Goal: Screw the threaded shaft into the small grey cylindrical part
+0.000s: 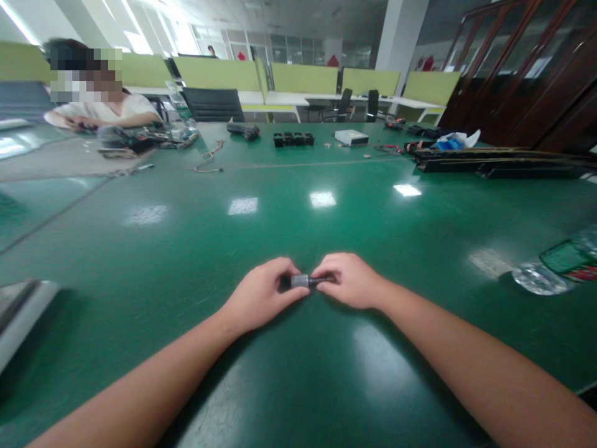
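Observation:
A small grey cylinder (300, 281) lies between the thumb and fingers of my left hand (265, 287), which is closed on it. From its right end runs a dark, thin, ribbed piece (314, 282), possibly a rod or a cable. My right hand (347, 280) pinches this dark piece between thumb and fingertips, and its far end is partly hidden by that hand. Both hands are close together, low over the green table (298, 230). The exact kind of the small part is too blurred to tell.
At right stands a clear plastic bottle (543, 278); a light-edged flat object (28, 317) sits at left. Along the back lie a thin cable (209, 167), a black blocky part (293, 139), a silver box (351, 137) and long black rails (494, 163). Another person (107, 111) sits far left.

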`<state>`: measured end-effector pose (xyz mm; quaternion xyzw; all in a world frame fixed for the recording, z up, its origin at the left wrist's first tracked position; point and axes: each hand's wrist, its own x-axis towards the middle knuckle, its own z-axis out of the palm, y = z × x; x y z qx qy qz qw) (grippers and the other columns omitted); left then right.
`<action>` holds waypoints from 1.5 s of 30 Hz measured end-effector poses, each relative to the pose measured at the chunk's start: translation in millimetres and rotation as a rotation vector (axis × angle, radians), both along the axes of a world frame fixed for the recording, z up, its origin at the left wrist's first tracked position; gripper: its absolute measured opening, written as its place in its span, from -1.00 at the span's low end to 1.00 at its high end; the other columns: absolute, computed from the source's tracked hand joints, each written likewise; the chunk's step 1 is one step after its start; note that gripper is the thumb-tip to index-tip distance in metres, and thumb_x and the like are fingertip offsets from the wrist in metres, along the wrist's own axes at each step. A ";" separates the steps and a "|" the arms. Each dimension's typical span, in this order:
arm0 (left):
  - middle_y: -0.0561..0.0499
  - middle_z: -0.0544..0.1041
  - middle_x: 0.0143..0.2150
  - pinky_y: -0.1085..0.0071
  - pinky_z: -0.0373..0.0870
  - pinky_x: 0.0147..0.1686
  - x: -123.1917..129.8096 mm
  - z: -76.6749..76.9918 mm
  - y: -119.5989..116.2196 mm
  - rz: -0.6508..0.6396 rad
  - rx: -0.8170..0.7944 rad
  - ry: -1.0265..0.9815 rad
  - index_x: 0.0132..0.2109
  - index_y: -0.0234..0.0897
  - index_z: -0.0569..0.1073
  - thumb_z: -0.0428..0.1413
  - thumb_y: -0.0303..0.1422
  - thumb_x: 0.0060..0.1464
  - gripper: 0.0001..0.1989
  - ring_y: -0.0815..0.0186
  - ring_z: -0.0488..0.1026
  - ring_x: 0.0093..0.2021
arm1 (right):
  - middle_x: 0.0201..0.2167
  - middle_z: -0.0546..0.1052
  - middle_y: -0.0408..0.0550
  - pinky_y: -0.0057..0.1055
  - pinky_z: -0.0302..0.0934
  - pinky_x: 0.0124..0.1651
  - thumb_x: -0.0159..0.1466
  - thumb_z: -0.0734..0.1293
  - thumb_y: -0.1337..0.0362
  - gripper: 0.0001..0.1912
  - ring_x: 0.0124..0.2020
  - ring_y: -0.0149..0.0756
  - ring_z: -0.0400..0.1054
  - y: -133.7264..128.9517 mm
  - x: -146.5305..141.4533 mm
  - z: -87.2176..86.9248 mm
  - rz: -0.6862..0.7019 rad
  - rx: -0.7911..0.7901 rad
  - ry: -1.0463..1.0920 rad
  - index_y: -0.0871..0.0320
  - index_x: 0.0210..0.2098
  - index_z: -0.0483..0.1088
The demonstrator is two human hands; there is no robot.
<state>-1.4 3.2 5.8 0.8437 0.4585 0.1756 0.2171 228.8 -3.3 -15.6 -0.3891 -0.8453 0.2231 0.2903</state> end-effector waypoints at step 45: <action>0.09 0.44 -0.39 0.40 0.26 -0.31 -1.9 -3.4 1.1 -0.002 0.009 0.009 -0.19 -0.22 0.51 0.20 -0.09 0.12 -0.72 0.31 0.36 -0.40 | -0.38 0.54 -0.11 -0.44 0.19 -0.27 0.13 0.47 0.37 -0.93 -0.36 -0.37 0.37 0.9 11.2 0.8 -0.068 0.007 -0.010 0.18 -0.35 0.57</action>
